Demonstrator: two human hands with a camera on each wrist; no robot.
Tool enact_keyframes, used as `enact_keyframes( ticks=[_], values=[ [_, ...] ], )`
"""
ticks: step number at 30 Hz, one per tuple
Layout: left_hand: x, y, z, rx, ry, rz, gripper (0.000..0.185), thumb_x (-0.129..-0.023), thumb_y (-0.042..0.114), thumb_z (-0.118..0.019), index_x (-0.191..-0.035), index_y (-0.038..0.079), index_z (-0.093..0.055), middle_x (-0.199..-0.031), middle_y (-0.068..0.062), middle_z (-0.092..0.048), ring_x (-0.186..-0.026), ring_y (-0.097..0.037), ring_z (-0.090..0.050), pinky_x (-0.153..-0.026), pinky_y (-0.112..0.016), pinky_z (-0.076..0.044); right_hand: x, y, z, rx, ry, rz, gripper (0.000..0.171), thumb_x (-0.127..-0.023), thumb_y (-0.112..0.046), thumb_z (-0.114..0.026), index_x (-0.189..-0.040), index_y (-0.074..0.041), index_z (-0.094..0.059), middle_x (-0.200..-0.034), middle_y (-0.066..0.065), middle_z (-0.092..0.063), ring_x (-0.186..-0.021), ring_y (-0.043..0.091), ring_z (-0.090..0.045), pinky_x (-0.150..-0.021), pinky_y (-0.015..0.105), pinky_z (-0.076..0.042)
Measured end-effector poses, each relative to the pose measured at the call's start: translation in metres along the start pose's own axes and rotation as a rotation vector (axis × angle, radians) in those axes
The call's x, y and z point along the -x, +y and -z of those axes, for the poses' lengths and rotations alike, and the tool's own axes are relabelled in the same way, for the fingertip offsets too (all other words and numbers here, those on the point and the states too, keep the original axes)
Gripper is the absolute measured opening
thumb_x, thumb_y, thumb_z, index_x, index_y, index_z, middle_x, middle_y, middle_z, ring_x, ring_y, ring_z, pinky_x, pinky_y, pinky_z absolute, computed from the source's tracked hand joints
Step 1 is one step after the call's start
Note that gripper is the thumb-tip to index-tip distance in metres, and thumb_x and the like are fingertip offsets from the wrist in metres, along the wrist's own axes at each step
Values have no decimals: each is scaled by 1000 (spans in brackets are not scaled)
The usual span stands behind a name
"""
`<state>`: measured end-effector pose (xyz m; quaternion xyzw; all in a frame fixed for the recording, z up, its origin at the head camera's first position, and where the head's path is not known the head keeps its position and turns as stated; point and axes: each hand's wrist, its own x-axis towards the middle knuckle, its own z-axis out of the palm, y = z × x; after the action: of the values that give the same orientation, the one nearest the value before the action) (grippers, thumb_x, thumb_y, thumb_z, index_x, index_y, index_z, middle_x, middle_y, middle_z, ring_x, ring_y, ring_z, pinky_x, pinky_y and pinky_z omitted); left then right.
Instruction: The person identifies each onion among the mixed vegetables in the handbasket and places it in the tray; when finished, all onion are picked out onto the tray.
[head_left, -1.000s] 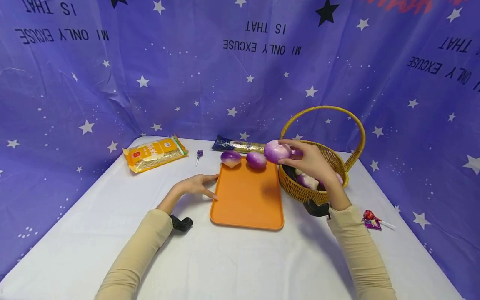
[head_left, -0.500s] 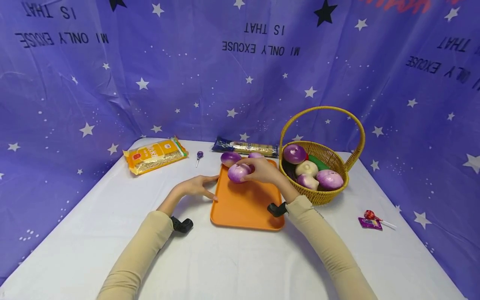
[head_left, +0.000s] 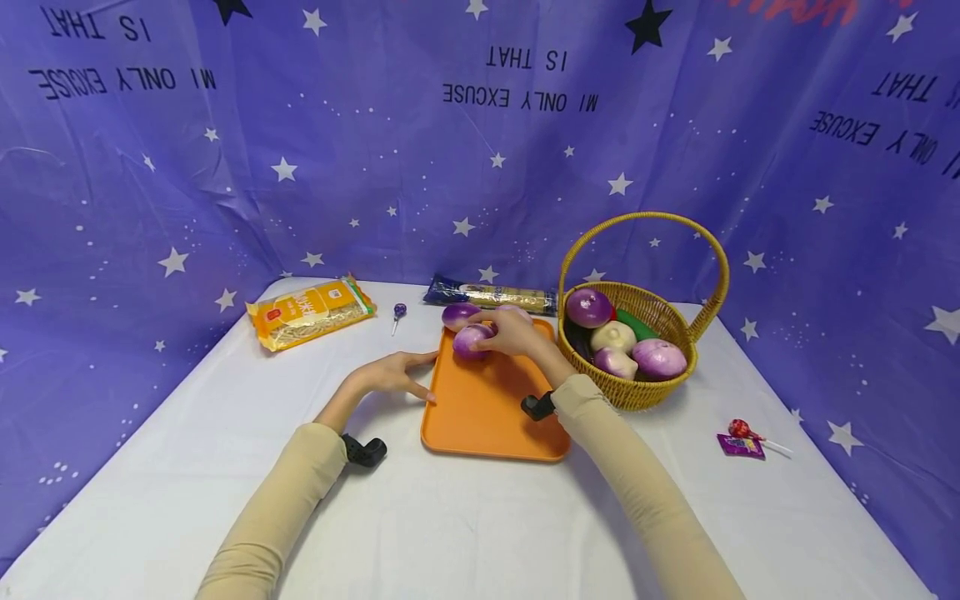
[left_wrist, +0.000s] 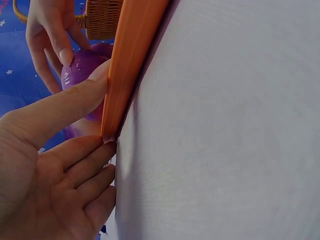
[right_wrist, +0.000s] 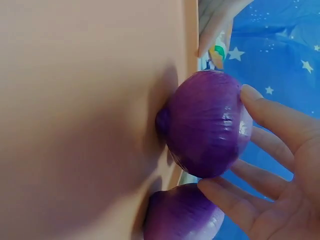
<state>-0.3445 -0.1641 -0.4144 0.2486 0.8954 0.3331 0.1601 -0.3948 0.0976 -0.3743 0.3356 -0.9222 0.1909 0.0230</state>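
Note:
With thumb and fingers my right hand [head_left: 519,335] holds a purple onion [head_left: 471,341] over the far left part of the orange tray [head_left: 487,417]. In the right wrist view the fingertips lie around the onion [right_wrist: 205,125], its nub close to or touching the tray. Two more onions, one [head_left: 459,316] at the tray's far left corner and one [head_left: 516,311] partly behind the right hand, rest at the far edge. My left hand [head_left: 386,372] touches the tray's left edge; in the left wrist view its thumb presses the rim and its fingers lie fairly straight.
Right of the tray stands a wicker basket [head_left: 630,396] with a tall handle, holding several vegetables, onions among them. Behind lie a long pasta packet [head_left: 495,295], a yellow noodle packet [head_left: 311,312] and a purple lollipop [head_left: 399,311]. A red lollipop [head_left: 739,428] and purple sachet [head_left: 741,447] lie right.
My right hand has carried the onion from above the basket leftward, then lowered it toward the tray beside the other onions. The left hand has stayed at the tray's edge.

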Motion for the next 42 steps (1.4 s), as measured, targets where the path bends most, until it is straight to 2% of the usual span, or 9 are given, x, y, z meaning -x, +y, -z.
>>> enact_keyframes(
  ticks=[9, 12, 16, 22, 29, 32, 36, 39, 42],
  values=[
    [-1, -2, -1, -16, 7, -1, 90, -77, 35, -81, -149, 7, -35, -149, -17, -38, -139, -34, -31, -115, -49, -21, 22, -7, 16, -89, 67, 92, 46, -83, -23, -78, -124, -8, -65, -78, 5, -53, -73, 20, -46, -69, 32, -38],
    [-1, -3, -1, -19, 8, -4, 90, -77, 35, -81, -150, 7, -34, -149, -17, -39, -139, -34, -31, -115, -48, -21, 36, -7, 27, -119, 103, 136, 49, -82, -22, -79, -126, -7, -64, -96, 8, -64, -89, 24, -58, -81, 34, -46],
    [-2, -2, -1, -19, 7, -11, 90, -77, 34, -81, -149, 6, -34, -149, -17, -39, -139, -34, -30, -115, -48, -22, 60, -3, 44, -136, 139, 182, 53, -81, -21, -80, -129, -6, -62, -127, 13, -62, -117, 29, -56, -99, 44, -45],
    [-2, -3, -1, -14, 10, -18, 91, -77, 35, -81, -149, 6, -35, -148, -18, -39, -139, -34, -30, -115, -49, -21, 99, 6, 75, -87, 87, 129, 54, -82, -22, -79, -131, -11, -61, -128, 7, -62, -111, 24, -58, -94, 45, -48],
    [-2, -5, -1, -5, 11, -9, 92, -76, 36, -82, -149, 7, -35, -148, -18, -40, -138, -34, -31, -114, -49, -22, 133, 32, 105, 31, 23, 50, 53, -80, -19, -80, -129, -9, -62, -123, 12, -64, -102, 29, -61, -90, 48, -50],
    [-2, -4, 0, -7, 9, -16, 92, -76, 36, -82, -149, 5, -35, -148, -18, -39, -138, -34, -31, -114, -49, -22, 144, 46, 111, 65, 12, 41, 49, -80, -16, -80, -125, -6, -64, -114, 12, -68, -97, 29, -62, -85, 48, -51],
    [-1, -3, 1, -11, 11, -22, 91, -77, 34, -81, -149, 4, -34, -148, -19, -39, -138, -35, -31, -114, -49, -22, 155, 63, 116, 94, -40, 38, 41, -82, -13, -77, -121, -7, -66, -89, 5, -69, -70, 20, -55, -66, 36, -48],
    [-1, -2, 1, -13, 9, -19, 90, -77, 33, -81, -149, 4, -34, -148, -19, -39, -138, -35, -31, -114, -49, -21, 159, 72, 117, 98, -109, 36, 41, -84, -10, -74, -123, -9, -65, -85, 3, -65, -61, 17, -44, -59, 30, -39],
    [-1, -2, 0, -8, 9, -15, 90, -78, 33, -81, -149, 5, -34, -148, -19, -38, -139, -35, -31, -114, -49, -22, 162, 79, 117, 88, -169, 24, 45, -83, -8, -74, -127, -10, -62, -99, 5, -68, -72, 23, -58, -65, 32, -45]
  ],
)
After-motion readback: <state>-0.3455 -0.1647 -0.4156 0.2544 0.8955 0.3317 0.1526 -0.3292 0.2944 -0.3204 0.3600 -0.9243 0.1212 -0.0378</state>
